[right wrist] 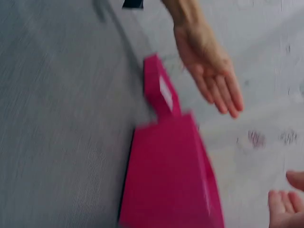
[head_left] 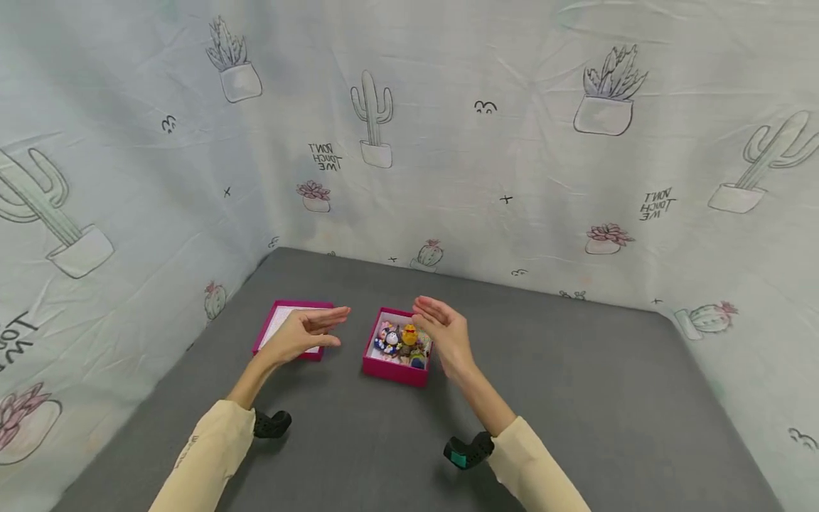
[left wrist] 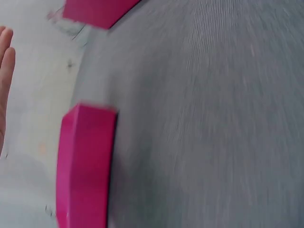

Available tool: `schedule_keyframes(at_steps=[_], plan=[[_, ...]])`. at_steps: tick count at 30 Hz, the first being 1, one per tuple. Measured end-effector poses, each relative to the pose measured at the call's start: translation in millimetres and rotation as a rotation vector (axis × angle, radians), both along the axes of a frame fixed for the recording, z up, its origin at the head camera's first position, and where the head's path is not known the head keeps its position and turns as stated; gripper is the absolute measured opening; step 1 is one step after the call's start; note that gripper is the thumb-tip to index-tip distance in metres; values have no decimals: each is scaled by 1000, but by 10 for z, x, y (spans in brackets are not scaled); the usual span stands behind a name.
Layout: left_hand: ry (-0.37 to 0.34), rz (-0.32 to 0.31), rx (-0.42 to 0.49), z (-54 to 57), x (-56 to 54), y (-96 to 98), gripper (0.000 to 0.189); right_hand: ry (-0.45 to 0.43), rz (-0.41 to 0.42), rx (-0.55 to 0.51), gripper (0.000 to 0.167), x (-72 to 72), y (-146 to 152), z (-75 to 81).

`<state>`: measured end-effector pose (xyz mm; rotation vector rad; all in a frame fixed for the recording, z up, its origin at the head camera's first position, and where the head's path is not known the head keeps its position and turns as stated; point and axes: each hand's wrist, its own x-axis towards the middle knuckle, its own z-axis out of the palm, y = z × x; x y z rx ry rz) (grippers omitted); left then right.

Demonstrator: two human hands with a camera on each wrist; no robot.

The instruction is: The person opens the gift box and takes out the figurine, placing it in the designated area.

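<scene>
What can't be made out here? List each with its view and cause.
Left pink box, head view: partly covered by the left hand.
Figurine box, head view: far right corner behind the right hand.
Figurines, head view: some too small and crowded to identify.
Both boxes, left wrist view: blurred, cut off by the edges.

Cactus-print cloth (head_left: 435,64) hanging around a grey tabletop (head_left: 550,377) suggests a curtained-off booth.
</scene>
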<state>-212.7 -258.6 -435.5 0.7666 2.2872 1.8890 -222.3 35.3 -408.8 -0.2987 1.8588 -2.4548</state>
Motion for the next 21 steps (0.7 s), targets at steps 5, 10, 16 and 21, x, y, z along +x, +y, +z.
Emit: schedule_keyframes(at_steps=[5,10,16,21], plan=[[-31,-32,-52,-126,-124,211,65,72,85,92,38,-85,342,-151],[-32,-11,-148,-165,-206,307,66,140,198,191,39,-197,615,-262],[-37,-27,-181,-170,-246,358,67,179,317,262,38,-316,789,-349],[-83,-14,-203,-208,-201,389,66,213,339,357,38,-360,763,-397]])
